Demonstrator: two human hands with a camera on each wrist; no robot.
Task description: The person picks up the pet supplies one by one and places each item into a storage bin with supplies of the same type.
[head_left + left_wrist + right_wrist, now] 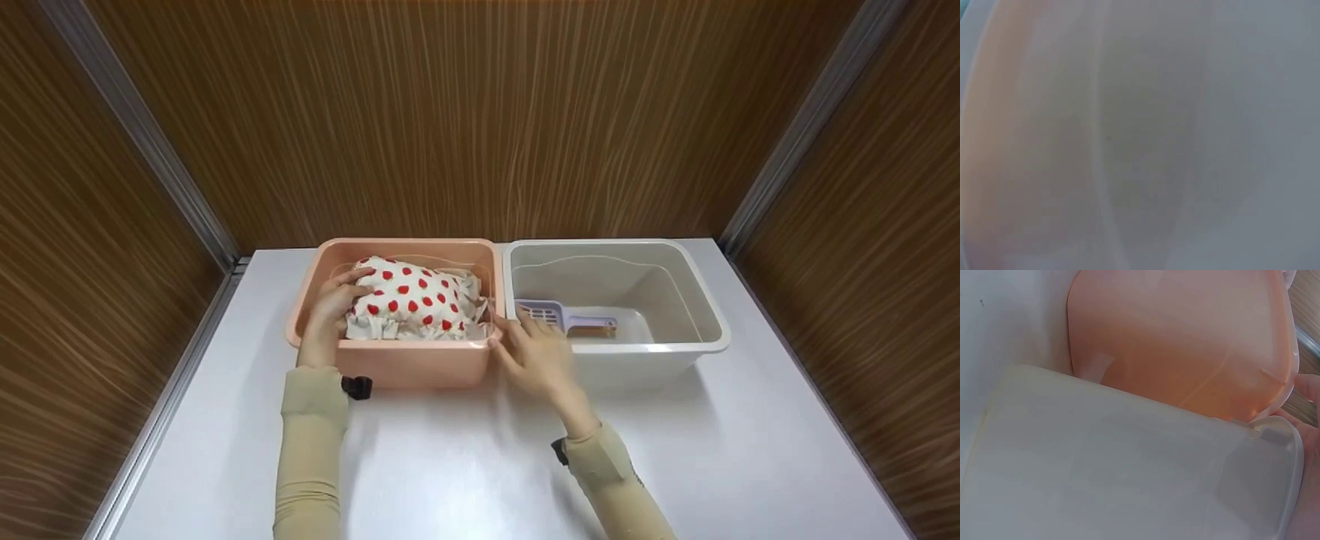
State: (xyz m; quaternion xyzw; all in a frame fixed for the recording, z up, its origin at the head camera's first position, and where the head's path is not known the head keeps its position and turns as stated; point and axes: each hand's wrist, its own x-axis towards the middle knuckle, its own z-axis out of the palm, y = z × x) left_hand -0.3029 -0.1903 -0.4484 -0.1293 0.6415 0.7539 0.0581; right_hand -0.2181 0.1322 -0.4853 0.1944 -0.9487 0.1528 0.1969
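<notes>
A white ruffled cushion (pixel 412 296) with a red strawberry print lies in the peach bin (pixel 420 367). Spread over the cushion's left end are the fingers of my left hand (pixel 326 311). My right hand (pixel 538 356) is where the two bins meet, its fingers over the front left corner of the white bin (pixel 630 367) and its thumb by the peach rim. Inside the white bin is a lilac slotted litter scoop (pixel 551 313), its slotted end partly behind the right hand. In the right wrist view, fingers (pixel 1309 391) touch the rims. The left wrist view is a pale blur.
Both bins stand side by side on a white table (pixel 450 457), near the wood-grain back wall (pixel 480 120). Similar panels (pixel 862 285) flank the table. Something brownish (pixel 606 331) lies beneath the scoop's handle.
</notes>
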